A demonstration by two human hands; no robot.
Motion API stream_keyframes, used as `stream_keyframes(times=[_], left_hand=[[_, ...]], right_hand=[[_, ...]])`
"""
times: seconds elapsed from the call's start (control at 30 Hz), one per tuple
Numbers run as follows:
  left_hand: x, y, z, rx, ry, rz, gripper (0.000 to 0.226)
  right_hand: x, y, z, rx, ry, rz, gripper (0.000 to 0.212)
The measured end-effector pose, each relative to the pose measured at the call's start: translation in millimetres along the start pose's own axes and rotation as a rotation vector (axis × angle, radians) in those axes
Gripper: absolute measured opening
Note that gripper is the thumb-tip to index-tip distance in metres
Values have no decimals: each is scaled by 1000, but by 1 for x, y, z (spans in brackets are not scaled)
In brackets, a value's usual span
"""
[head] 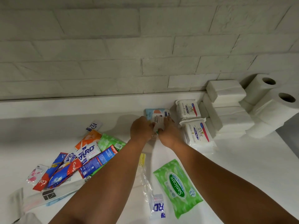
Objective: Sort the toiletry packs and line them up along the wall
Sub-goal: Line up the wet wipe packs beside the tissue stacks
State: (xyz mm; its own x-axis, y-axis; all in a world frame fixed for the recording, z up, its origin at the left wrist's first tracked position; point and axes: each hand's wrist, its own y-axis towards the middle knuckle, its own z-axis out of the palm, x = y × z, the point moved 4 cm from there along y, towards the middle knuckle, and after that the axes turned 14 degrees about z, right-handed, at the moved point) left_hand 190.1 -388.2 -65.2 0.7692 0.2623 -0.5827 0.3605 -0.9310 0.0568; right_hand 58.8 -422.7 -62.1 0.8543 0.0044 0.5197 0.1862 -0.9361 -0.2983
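Both my hands hold a white wipes pack (159, 122) with a label, stacked on a light blue pack (155, 111) close to the white brick wall. My left hand (141, 128) grips its left side and my right hand (168, 132) grips its right side. Right of it lie two white Dove wipes packs (188, 109) (198, 131), one behind the other. A green Sanicare wipes pack (177, 185) lies flat near my right forearm. A heap of sachets and toothpaste boxes (72, 164) sits at the left.
White tissue packs (226, 107) are stacked against the wall at the right, with toilet paper rolls (271, 101) beyond them. A clear plastic strip and a small sachet (157, 206) lie between my forearms. A flat white box (48, 193) sits at the lower left.
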Motion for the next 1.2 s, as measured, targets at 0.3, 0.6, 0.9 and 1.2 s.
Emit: stream_keyframes(times=[0.3,0.6,0.9,1.2], left_hand=[[73,-29,-92,-93,146,143,42],[162,-61,-99,270,297,19,105],[163,-119,-112,248,282,154,70],[185,-172,-125,235,242,210,85]], right_hand=[[53,-70,34,7,296,-186,37],[86,-115,98,100,181,-194,59],[76,-166,145,-143,111,-237,60],[76,-209,166,-88,66,-215,72]])
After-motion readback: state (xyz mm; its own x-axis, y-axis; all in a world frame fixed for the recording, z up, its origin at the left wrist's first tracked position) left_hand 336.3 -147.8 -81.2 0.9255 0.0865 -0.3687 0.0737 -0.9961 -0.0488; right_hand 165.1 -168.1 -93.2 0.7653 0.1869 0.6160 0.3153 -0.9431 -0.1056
